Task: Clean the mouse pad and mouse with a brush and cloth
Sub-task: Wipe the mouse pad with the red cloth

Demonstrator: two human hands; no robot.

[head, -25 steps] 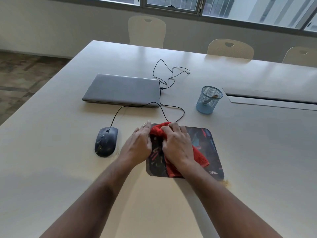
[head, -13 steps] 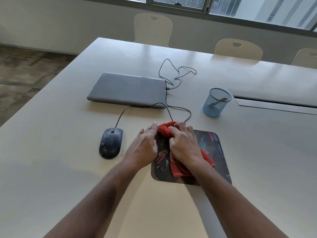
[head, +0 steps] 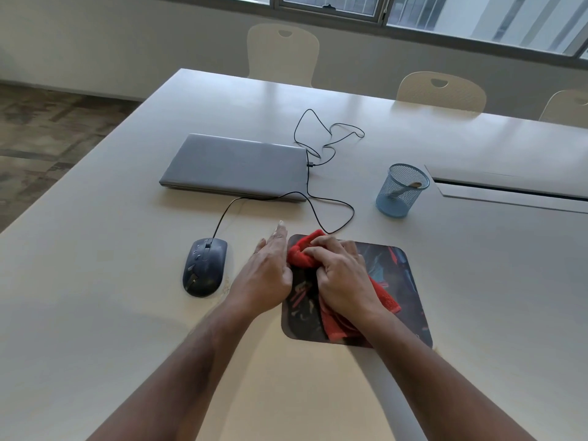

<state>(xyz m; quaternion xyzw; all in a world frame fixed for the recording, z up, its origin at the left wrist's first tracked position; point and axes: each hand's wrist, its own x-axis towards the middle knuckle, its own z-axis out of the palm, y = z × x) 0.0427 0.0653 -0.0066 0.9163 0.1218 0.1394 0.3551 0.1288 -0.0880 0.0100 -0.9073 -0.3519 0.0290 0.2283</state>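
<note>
So the red cloth (head: 331, 326) is bunched up on the left half of the printed mouse pad (head: 404, 281), which lies flat near the front edge of the pale table (head: 477, 297). Right hand (head: 342, 278) has its fingers curled into the cloth, gripping it against the pad. Left hand (head: 267, 272) is flat, fingers straight, along the pad's left edge, touching the cloth. Dark wired mouse (head: 205, 270) sits just left of that hand, off the pad. Further back there's a closed grey laptop (head: 235, 165) and a blue mesh cup (head: 401, 190).
</note>
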